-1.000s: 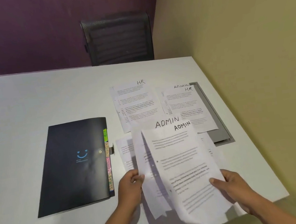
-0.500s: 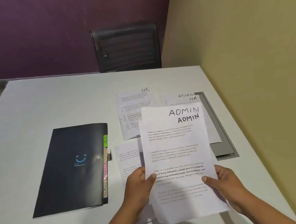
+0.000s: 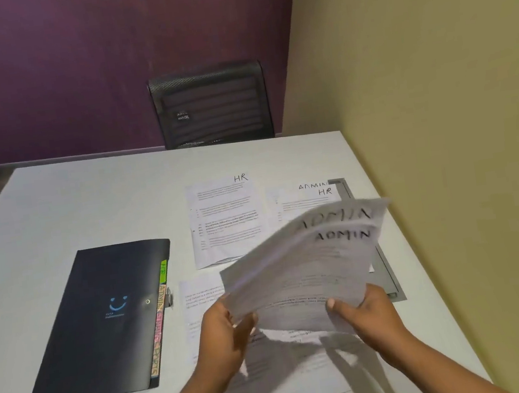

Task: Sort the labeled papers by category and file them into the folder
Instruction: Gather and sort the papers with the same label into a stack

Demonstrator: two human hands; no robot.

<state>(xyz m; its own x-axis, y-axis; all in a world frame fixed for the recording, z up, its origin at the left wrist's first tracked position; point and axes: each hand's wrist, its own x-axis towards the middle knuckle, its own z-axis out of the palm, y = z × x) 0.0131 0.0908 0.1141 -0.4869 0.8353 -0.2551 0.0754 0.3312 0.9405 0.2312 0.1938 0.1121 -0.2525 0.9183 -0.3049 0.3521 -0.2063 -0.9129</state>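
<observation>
Two white sheets headed ADMIN [image 3: 310, 268] are held together above the table, tilted and motion-blurred. My left hand [image 3: 226, 332] grips their lower left edge and my right hand [image 3: 366, 314] grips the lower right edge. A black folder [image 3: 102, 319] with a blue smile mark and coloured side tabs lies shut at the left. A sheet marked HR [image 3: 224, 217] lies flat behind the held sheets. Further right an HR sheet [image 3: 305, 202] overlaps another ADMIN sheet. More printed sheets [image 3: 199, 303] lie under my hands, partly hidden.
The white table [image 3: 87, 202] meets a yellow wall [image 3: 446, 171] on the right. A grey metal strip [image 3: 391, 278] lies along that side under the papers. A black mesh chair [image 3: 211, 103] stands behind the far edge against a purple wall.
The two ADMIN sheets, first fanned apart, were squared together and have now tipped away from me toward the right. Both hands kept their grip and rose slightly.
</observation>
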